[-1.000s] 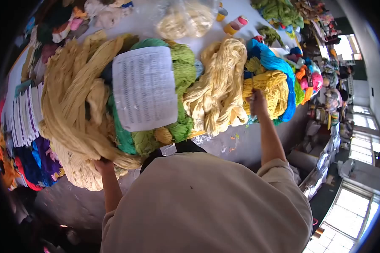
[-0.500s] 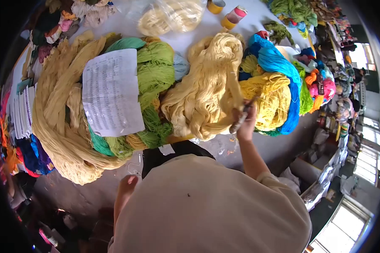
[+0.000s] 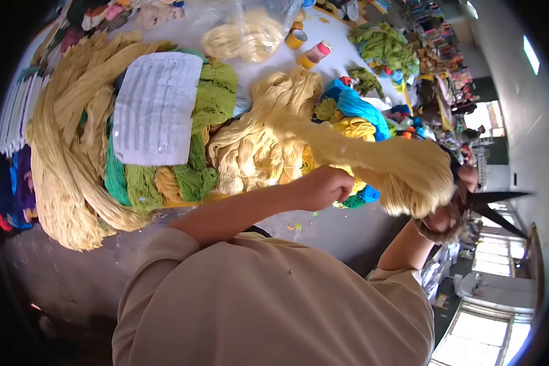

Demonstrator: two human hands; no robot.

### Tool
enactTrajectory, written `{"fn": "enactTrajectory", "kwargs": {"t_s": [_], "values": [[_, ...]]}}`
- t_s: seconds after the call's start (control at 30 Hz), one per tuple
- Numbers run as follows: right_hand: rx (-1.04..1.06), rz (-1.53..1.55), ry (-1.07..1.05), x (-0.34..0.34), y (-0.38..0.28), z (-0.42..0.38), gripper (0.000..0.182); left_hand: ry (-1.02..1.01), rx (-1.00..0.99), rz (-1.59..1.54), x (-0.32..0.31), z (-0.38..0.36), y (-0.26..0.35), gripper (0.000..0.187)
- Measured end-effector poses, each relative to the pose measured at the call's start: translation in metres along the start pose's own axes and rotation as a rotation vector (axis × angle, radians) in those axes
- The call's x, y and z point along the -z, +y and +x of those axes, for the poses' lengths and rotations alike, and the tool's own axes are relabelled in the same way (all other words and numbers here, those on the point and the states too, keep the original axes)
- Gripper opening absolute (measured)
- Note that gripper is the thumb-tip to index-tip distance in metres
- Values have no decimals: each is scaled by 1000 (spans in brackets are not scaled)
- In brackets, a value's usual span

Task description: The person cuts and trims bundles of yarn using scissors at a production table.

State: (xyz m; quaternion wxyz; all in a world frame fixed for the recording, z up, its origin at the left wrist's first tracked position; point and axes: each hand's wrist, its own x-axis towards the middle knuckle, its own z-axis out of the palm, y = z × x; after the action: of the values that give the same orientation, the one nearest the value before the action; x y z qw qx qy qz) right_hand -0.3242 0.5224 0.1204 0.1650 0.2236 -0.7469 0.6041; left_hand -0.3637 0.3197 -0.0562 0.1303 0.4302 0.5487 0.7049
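My right hand (image 3: 450,216) is raised at the right, closed round a pair of scissors (image 3: 497,197) with wrapped handles. The dark blades point right and stand apart. A thick cream yarn skein (image 3: 409,174) hangs stretched from that hand back toward the table, its far part blurred. Below the skein, my left hand (image 3: 330,188) has its fingers curled together; anything inside them is hidden. More cream yarn (image 3: 256,149) lies heaped on the table beyond my left forearm. Yellow yarn (image 3: 354,128) and a bright blue skein (image 3: 357,107) sit behind the stretched strands.
A printed sheet (image 3: 158,110) lies over green skeins (image 3: 213,97). Long beige hanks (image 3: 61,165) drape over the table's left edge. Farther back are a plastic bag of cream yarn (image 3: 244,39), a thread cone (image 3: 316,53) and a yellow roll (image 3: 296,39).
My right hand has swung up and right with the scissors, drawing out the cream skein. My left hand has come up from beside my body to below the strands. The view has turned right.
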Motion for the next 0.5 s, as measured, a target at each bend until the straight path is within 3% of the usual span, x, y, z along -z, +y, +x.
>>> {"fn": "enactTrajectory", "kwargs": {"t_s": [0.03,0.07,0.1,0.13,0.17,0.2,0.27,0.3,0.33,0.37,0.43,0.47,0.5], "values": [[205,130,-22,-40,-32,1,60,45,27,15,-6,-4,16,6],[-178,402,44,-46,-62,-2,63,90,56,30,-13,-11,29,8],[-572,664,111,-44,-86,-10,69,330,16,-76,-25,-22,24,8],[-476,750,75,-3,-81,-38,44,345,134,364,-15,-44,48,13],[-376,842,40,32,-71,-63,24,477,-142,608,-13,-67,38,29],[-368,856,19,6,-80,-64,24,598,-426,859,-6,-92,28,47],[346,26,-411,-76,-106,-56,42,137,268,416,21,-163,49,57],[335,72,-357,-84,-99,-75,49,218,42,220,26,-178,109,85],[337,42,-430,-84,-91,-88,52,298,-183,30,25,-196,171,114],[117,48,-381,-104,-92,-114,51,361,-295,-223,13,-222,188,116],[-262,171,-562,-147,-92,-144,56,579,-492,-603,-5,-273,212,115],[-413,148,-755,-162,-78,-155,62,733,-575,-743,-15,-295,220,114],[-442,281,-775,-195,-72,-174,63,876,-571,-808,-27,-311,235,112]]}}
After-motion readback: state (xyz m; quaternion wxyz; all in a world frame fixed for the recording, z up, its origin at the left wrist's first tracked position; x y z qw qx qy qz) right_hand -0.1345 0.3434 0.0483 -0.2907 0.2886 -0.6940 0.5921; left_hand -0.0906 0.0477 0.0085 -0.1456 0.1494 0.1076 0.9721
